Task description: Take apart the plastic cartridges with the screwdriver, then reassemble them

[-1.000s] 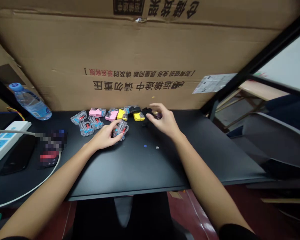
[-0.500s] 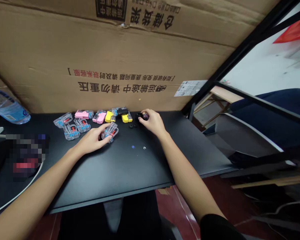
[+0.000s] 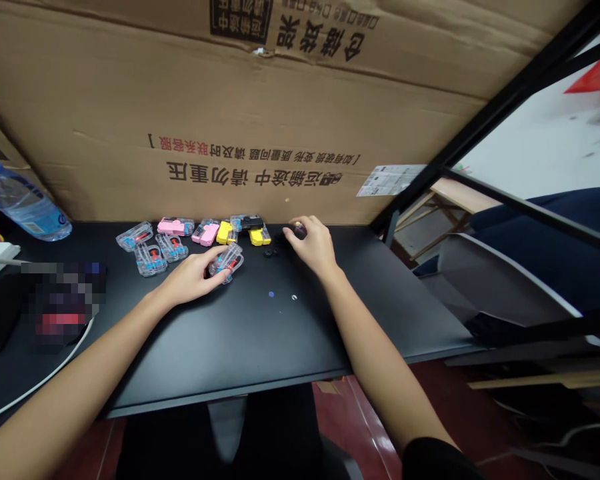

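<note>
My left hand (image 3: 193, 275) rests on the black desk (image 3: 240, 333) with its fingers curled round a clear plastic toy piece (image 3: 227, 260) with red and blue parts inside. My right hand (image 3: 314, 245) lies further back, fingers pinched on a small dark piece (image 3: 298, 231) that I cannot make out. Small black round parts (image 3: 271, 252) lie just left of it. A row of similar clear (image 3: 150, 257), pink (image 3: 203, 233) and yellow (image 3: 255, 235) toy pieces lies along the back of the desk.
A large cardboard sheet (image 3: 260, 113) stands behind the desk. A water bottle (image 3: 23, 200) lies at the back left. A white cable (image 3: 40, 387) curves over the desk's left part. A tiny blue dot (image 3: 271, 294) and a small ring (image 3: 294, 297) lie mid-desk. A black frame (image 3: 485, 113) stands right.
My right hand has dropped from above the desk down onto the small dark pieces. The left hand stays on the clear piece. The view has shifted a little.
</note>
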Tool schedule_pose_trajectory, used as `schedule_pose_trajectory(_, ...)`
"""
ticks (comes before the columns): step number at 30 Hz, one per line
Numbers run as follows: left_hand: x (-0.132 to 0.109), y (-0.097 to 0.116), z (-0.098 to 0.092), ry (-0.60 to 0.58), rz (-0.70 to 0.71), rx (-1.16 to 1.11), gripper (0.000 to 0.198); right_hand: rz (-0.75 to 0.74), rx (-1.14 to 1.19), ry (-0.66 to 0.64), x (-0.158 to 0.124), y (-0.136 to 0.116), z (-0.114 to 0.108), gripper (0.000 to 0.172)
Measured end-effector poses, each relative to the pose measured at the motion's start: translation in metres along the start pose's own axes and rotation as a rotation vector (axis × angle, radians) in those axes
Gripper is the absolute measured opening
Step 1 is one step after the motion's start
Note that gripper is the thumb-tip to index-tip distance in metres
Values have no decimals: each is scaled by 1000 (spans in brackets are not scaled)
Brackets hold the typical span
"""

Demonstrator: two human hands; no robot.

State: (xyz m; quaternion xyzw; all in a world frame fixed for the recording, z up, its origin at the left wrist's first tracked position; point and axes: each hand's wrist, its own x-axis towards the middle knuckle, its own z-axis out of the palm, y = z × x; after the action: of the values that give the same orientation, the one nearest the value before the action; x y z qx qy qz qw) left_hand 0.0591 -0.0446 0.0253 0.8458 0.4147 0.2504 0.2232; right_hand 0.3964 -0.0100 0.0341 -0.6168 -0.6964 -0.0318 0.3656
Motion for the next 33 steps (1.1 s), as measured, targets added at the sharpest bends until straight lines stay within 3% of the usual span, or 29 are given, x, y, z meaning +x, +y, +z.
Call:
schedule_pose_trajectory(4,0,3,-3,-6,-34,70,64,-30,40,2,-3,-13,0,19)
schedule_pose_trajectory(8,0,5,-9,-31,-48,310,58,-52,72,-21,-6,-21,1,19)
schedule_pose_trajectory(11,1,6,-15,26,-21,453,50,-70,88,-25,-8,-26,2,18)
schedule_pose_trajectory(14,1,6,-18,117,119,428,41,-83,103,-33,-10,-30,2,17)
schedule_pose_trajectory(19,1,4,-11,7,374,329,26,-104,106,-91,-13,-32,5,18)
schedule_pose_trajectory(28,4,-19,-25,112,145,515,11,-93,65,-149,-17,-32,10,22)
schedule_pose_trajectory(33,3,-13,-23,110,124,422,14,-107,-1,-149,-6,-34,13,30)
